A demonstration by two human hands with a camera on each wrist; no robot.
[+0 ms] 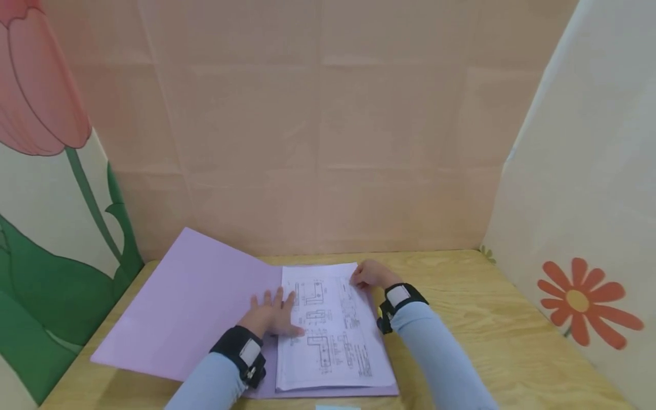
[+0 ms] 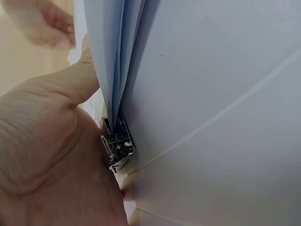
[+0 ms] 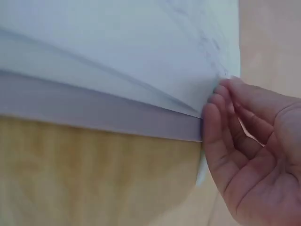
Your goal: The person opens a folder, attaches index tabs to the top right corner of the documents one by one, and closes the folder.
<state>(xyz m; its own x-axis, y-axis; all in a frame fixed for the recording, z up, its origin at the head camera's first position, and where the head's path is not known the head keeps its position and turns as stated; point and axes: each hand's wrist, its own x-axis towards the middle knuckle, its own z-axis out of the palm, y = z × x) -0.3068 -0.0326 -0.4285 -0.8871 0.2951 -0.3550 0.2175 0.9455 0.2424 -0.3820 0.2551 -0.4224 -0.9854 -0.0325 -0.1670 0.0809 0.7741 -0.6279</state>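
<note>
A purple folder point(image 1: 189, 307) lies opened out on the table, its left cover tilted up. On its right side sits a stack of white papers point(image 1: 359, 359) printed with technical line drawings. My left hand point(image 1: 270, 316) rests with fingers spread over the stack's left margin, by the fold. In the left wrist view, a metal clip point(image 2: 121, 147) grips the papers' edge beside my palm. At the stack's top right corner, my right hand point(image 1: 375, 274) pinches the paper edge between thumb and fingers. The right wrist view shows upper sheets point(image 3: 141, 61) slightly lifted from those below.
The wooden table point(image 1: 461, 319) extends to the right of the folder. A pinkish-beige backdrop point(image 1: 318, 142) stands behind it, with flower-printed side panels point(image 1: 579, 171). A pale blue item point(image 1: 338, 407) shows at the bottom edge of the head view.
</note>
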